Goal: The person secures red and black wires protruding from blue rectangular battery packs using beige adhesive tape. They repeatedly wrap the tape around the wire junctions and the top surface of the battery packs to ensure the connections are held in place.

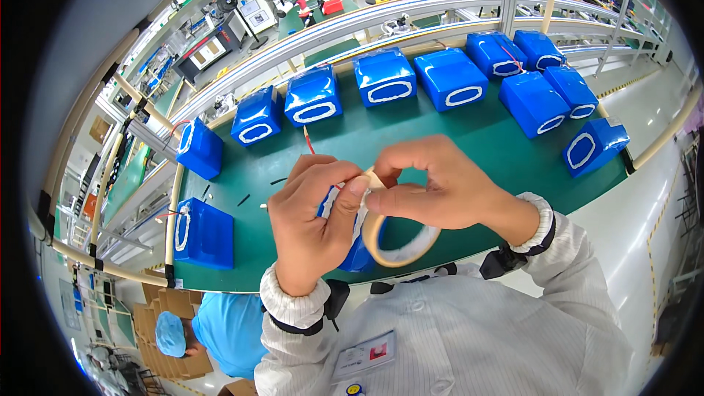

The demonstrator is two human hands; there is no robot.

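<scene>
My left hand [314, 214] and my right hand [444, 189] meet above the near middle of the green table, thumbs and fingers pinched together. Between them runs a short strip of beige masking tape [374, 178]. Its roll [402, 258] hangs just under my right hand. Partly hidden beneath my hands and the roll, a blue-wrapped battery pack [357, 258] with a white-bordered end stands on the table. A red wire [309, 141] sticks up beyond my left fingers; where it starts is hidden.
More blue packs [384, 77] stand in a curve along the table's [257, 249] left, far and right sides. Small black strips [243, 199] lie left of my hands. Beige tubing [174, 205] edges the table. A person in blue [231, 334] is at the lower left.
</scene>
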